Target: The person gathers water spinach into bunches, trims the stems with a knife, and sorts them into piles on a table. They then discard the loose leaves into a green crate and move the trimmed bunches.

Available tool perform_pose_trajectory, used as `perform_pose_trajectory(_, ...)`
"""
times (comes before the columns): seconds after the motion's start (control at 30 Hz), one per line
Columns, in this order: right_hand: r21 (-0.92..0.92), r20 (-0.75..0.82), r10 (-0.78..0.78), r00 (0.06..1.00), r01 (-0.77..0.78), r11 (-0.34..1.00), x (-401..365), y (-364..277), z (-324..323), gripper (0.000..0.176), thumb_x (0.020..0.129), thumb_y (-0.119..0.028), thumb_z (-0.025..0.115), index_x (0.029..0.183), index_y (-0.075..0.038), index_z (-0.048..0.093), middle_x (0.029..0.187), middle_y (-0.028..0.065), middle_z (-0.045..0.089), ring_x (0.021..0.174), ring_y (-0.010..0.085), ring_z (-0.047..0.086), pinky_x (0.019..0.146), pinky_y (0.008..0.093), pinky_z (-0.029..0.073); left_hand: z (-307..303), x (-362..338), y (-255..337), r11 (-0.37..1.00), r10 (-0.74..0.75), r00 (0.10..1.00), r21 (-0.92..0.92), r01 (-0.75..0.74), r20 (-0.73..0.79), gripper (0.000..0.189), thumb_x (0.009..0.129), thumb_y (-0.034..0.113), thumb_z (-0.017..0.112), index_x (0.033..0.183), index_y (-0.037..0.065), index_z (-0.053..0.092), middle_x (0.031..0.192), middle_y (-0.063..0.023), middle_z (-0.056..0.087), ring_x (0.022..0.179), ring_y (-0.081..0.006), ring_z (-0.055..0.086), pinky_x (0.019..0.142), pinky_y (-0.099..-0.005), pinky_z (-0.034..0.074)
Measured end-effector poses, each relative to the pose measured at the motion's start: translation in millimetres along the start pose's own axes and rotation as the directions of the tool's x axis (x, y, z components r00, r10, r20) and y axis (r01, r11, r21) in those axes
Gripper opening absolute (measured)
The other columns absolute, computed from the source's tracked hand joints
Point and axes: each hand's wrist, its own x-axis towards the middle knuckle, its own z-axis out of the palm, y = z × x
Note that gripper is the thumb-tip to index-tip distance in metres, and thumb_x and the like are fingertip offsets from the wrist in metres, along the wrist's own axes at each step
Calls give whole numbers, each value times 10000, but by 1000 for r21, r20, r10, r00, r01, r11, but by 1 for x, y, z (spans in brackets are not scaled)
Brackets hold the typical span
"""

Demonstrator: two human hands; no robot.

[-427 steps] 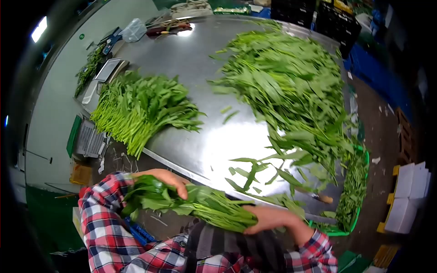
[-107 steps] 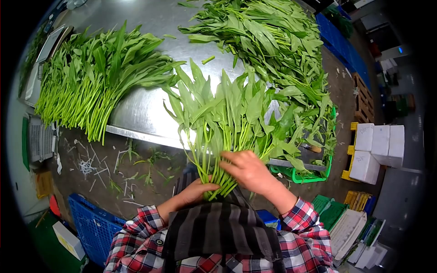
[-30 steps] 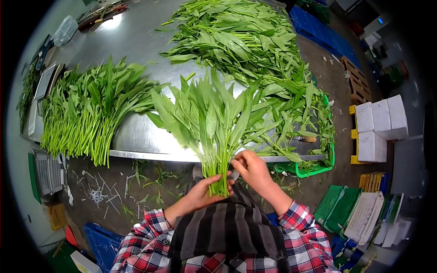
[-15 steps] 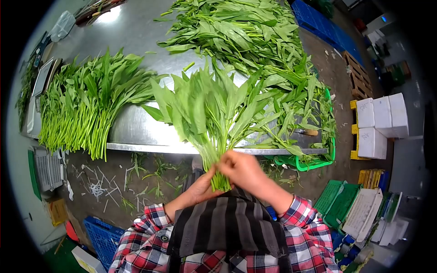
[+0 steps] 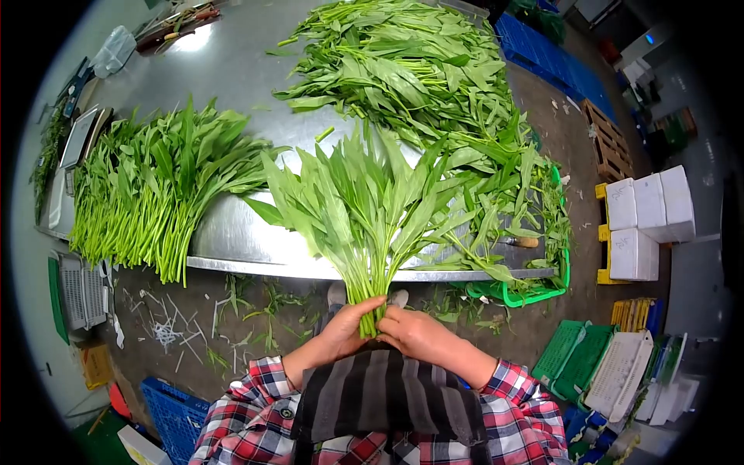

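A bunch of water spinach (image 5: 353, 209) fans upward over the near edge of the metal table, its leaves on top and its cut stems pointing toward me. My left hand (image 5: 341, 333) is wrapped round the lower stems from the left, with the thumb across the front. From the right, my right hand (image 5: 416, 335) is closed on the same stems, its fingers bent against them. To the left, a thick row of tied-looking or loosely stacked greens (image 5: 147, 201) has its stems over the table edge. A large leafy heap (image 5: 403, 70) lies at the back right.
The metal table (image 5: 232, 232) has a wooden-handled tool (image 5: 521, 242) at its right. A green crate (image 5: 535, 294) sits below that corner. White boxes (image 5: 635, 260) stand farther right. A scale-like device (image 5: 80, 138) is at the left. Stem scraps and white strips (image 5: 167, 329) litter the floor.
My right hand has come down lower on the stems and its motion blur is gone. The bunch's leaves have stopped moving. The view has tilted slightly, so the table sits lower.
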Motion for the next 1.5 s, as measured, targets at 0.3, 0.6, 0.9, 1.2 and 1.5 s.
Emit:
perform_pose_trajectory(0.3,314,68,147,987,-161,936,-6,6,-7,139,792,-115,642,895,-36,593,810,118,567,759,264,590,633,317,471,-25,1,-5,995,-44,997,95,38,65,312,815,154,514,1061,-35,545,931,-126,616,851,-225,606,778,-344,485)
perform_pose_trajectory(0.6,723,-309,676,669,-297,624,-40,52,-69,68,834,-76,600,856,-14,583,739,3,581,555,84,513,548,198,436,-30,-17,-6,985,4,978,166,-40,211,304,778,-5,440,1055,-88,532,1043,-184,571,1118,-343,517,936,-413,444)
perform_pose_trajectory(0.9,953,-106,690,716,-125,276,-3,47,18,118,914,-99,499,966,-9,444,903,143,633,558,116,570,480,223,471,-22,-2,-6,993,-109,969,57,99,220,502,845,114,479,1309,-18,341,1263,-236,470,1148,-326,497,911,-373,433)
perform_pose_trajectory(1.2,949,-1,579,815,-181,257,-1,51,26,121,924,-112,490,990,-16,459,841,127,615,672,153,595,611,254,498,-36,-1,-12,983,-94,994,165,82,64,284,821,112,553,1037,-71,550,999,-187,605,910,-263,603,844,-381,476)
perform_pose_trajectory(1.5,858,273,452,849,-427,285,-5,39,21,113,915,-121,517,935,-14,485,749,79,614,649,128,589,592,248,484,-33,-10,-7,988,47,998,144,-53,46,409,809,70,556,1193,-31,458,822,-97,588,730,-198,585,692,-342,501)
